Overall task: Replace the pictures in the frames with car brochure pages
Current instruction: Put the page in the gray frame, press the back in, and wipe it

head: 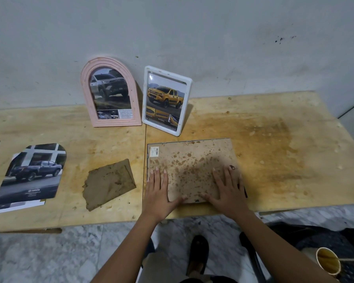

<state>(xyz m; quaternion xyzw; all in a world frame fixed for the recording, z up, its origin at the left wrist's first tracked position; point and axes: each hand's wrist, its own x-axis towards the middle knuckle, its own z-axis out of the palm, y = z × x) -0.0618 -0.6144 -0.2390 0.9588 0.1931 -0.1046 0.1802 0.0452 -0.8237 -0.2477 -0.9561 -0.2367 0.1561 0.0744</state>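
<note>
Frame [192, 158] lies face-down near the front edge of the plywood table [278, 127]; left hand [159, 190] and right hand [228, 189] rest flat on its stained backing, fingers straight and slightly apart

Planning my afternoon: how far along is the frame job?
Done: the pink frame and white frame stand at the wall showing truck pages. In hand: the left hand and right hand press flat on the back of a third frame lying face down. Left: closing it and standing it up; whether it holds a page cannot be seen.
</note>
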